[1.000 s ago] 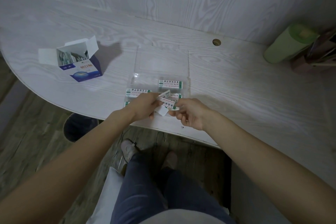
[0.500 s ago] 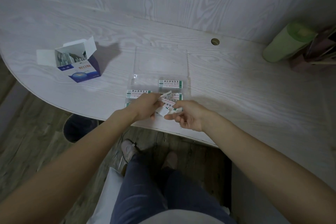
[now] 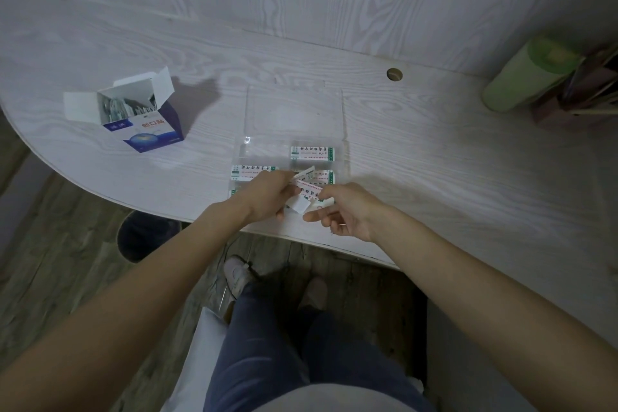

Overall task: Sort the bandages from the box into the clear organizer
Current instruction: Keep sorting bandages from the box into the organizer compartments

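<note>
Dim overall, cool bluish-grey cast, low contrast. Light seems to come from upper left: the box [image 3: 140,117] throws a soft shadow to its right onto the table [image 3: 434,177]. Frame bottom and lower left go darkest (floor nearly black in spots). No glare. Wide-angle bends the table edge and stretches the forearms toward the corners. Centre fairly sharp; small print unreadable, far-right edge soft w/ smearing.
</note>
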Demonstrator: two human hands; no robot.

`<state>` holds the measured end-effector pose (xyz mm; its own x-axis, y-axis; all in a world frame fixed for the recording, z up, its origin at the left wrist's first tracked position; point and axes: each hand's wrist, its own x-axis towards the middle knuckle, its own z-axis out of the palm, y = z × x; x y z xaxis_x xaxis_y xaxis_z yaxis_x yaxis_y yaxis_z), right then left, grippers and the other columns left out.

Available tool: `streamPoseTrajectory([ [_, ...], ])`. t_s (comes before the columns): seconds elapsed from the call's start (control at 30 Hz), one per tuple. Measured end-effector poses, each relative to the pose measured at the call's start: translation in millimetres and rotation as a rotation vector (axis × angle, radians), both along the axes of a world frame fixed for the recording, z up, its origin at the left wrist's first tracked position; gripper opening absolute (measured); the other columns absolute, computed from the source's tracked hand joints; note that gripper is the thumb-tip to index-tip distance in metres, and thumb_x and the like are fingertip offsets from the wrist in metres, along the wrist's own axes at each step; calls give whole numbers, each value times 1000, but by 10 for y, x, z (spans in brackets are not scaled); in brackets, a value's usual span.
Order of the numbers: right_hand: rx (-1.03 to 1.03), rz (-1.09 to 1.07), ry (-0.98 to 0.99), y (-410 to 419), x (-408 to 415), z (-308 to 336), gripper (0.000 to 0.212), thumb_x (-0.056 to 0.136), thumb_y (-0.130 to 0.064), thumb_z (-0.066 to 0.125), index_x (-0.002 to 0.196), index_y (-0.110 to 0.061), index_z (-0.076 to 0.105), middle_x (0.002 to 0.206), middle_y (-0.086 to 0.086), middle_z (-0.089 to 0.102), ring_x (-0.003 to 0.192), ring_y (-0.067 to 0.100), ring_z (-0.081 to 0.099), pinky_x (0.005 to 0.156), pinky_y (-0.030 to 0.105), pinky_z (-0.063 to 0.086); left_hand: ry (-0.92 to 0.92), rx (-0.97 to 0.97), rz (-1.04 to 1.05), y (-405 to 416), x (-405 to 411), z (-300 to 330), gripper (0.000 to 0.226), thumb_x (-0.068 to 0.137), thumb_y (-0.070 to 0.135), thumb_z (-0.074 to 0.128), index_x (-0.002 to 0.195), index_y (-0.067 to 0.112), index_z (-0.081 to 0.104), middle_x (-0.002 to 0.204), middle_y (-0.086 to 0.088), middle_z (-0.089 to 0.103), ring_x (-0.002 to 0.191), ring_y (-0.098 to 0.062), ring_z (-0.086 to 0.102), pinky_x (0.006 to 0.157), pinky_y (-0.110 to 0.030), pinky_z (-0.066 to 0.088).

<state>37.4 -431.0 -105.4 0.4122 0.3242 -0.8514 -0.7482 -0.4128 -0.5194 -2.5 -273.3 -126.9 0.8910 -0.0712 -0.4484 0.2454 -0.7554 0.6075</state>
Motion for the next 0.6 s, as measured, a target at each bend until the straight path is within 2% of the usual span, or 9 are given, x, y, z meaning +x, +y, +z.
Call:
streamPoseTrajectory([
  [0.07, 1, -1, -17, -20, 9, 21, 22, 95, -13, 43, 116, -8, 49, 71, 12, 71, 37, 8, 46, 39, 16, 38, 5, -12, 8, -3, 2, 4, 20, 101, 15, 41, 82, 20, 48, 63, 5, 54, 49, -11, 54, 55, -24, 40],
  [0.13, 2, 9, -40, -39, 12, 52, 21, 95, -13, 43, 114, -9, 51, 70, 11, 71, 38, 8, 46, 39, 16, 38, -10, -34, 26, -2, -5, 28, 15, 101, 15, 41, 89, 15, 50, 65, 4, 54, 50, -12, 54, 53, -21, 39],
  [0.2, 0, 24, -63, -52, 2, 78, 19, 96, -13, 43, 112, -10, 52, 68, 11, 71, 38, 8, 46, 39, 16, 38, -57, -76, 53, 5, -24, 60, 11, 101, 13, 41, 94, 19, 48, 67, 6, 54, 49, -12, 53, 49, -12, 38],
  [0.27, -11, 39, -78, -62, -8, 77, 18, 95, -13, 44, 112, -12, 51, 68, 11, 70, 38, 8, 45, 40, 17, 38, -73, -98, 71, 16, -42, 77, 13, 100, 13, 42, 92, 22, 46, 67, 6, 54, 49, -11, 53, 48, -10, 37],
  [0.37, -29, 59, -79, -75, -10, 33, 23, 95, -14, 45, 117, -9, 52, 70, 11, 70, 38, 8, 45, 40, 16, 38, 7, -46, 70, 20, -52, 33, 19, 101, 18, 42, 84, 15, 51, 62, 3, 54, 49, -8, 53, 52, -17, 37],
  [0.5, -49, 45, -53, -92, -12, -49, 27, 95, -11, 43, 120, -8, 53, 69, 11, 70, 40, 8, 45, 38, 16, 37, 57, -33, 57, -12, -25, 3, 19, 101, 17, 41, 88, 10, 54, 64, 3, 55, 48, -8, 54, 45, -9, 34],
  [0.6, -46, 43, -44, -97, -17, -73, 28, 96, -11, 41, 122, -7, 51, 70, 12, 70, 39, 7, 45, 37, 15, 37, 80, -19, 31, -37, 4, 19, 20, 101, 15, 40, 91, 10, 56, 63, 3, 56, 48, -7, 55, 47, -9, 37],
])
